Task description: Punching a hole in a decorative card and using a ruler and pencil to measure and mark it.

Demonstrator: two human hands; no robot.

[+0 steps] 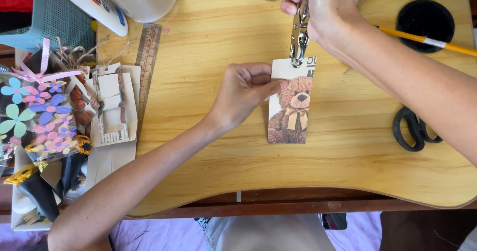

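One bookmark (pixel 291 104), teddy-bear print, centre of frame, long axis running top to bottom; left hand (pixel 244 92) pinches its left edge; right hand (pixel 318 7), upper centre, squeezes a metal hole punch (pixel 299 35) biting the top end

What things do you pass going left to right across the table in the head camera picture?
Paper flowers → metal ruler → left hand → teddy bear card → black scissors

The card (pixel 290 107) lies in the middle of the tabletop (pixel 208 171), the ruler (pixel 145 67) near its left edge, the scissors (pixel 413 129) near its right edge.
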